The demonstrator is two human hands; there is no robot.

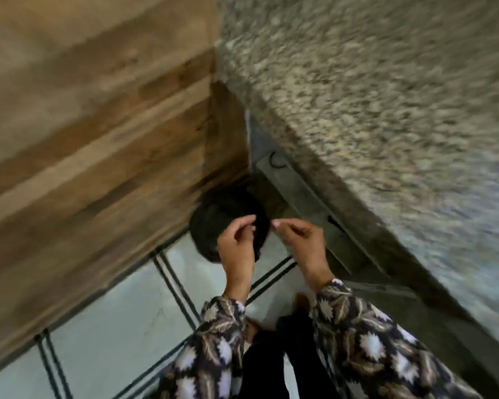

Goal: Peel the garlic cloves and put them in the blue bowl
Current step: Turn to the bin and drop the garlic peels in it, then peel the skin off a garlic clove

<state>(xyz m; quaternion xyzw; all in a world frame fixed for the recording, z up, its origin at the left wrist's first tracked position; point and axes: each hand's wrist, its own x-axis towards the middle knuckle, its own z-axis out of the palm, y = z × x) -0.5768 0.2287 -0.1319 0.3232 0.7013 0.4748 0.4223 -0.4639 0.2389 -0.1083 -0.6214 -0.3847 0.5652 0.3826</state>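
- Head view, looking straight down, whole frame smeared by motion
- My left hand (pixel 236 246) at centre: fingers curled, thumb tip brought close to the forefinger tip as in a pinch; whether anything lies between them I cannot tell
- My right hand (pixel 297 237), just beside it at 3 o'clock: same curled pose, forefinger bent toward the thumb; contents, if any, too small and blurred to read
- Both hands hover over a dark round container (pixel 211 226) on the tiled floor (pixel 113 326), in the corner where the wooden panel (pixel 98 139) at 10 o'clock meets the drawer fronts (pixel 308 203) under the granite counter (pixel 386 96) at 2 o'clock
- The garlic cloves and the blue bowl are not in view; I cannot say where they stand
- Handling, as a judgement: a clove is light, small and firm, its skin papery, brittle and clinging; best pinched at the root end between thumb and forefinger, the skin split there and pulled toward the tip; a bared clove turns tacky and may slip; loose skin is near weightless and will drift
- Hidden or unclear: the container's inside (only darkness), my fingertips' undersides, the counter top beyond the frame's edge, my patterned sleeves (pixel 213 355) cut off at 6 o'clock
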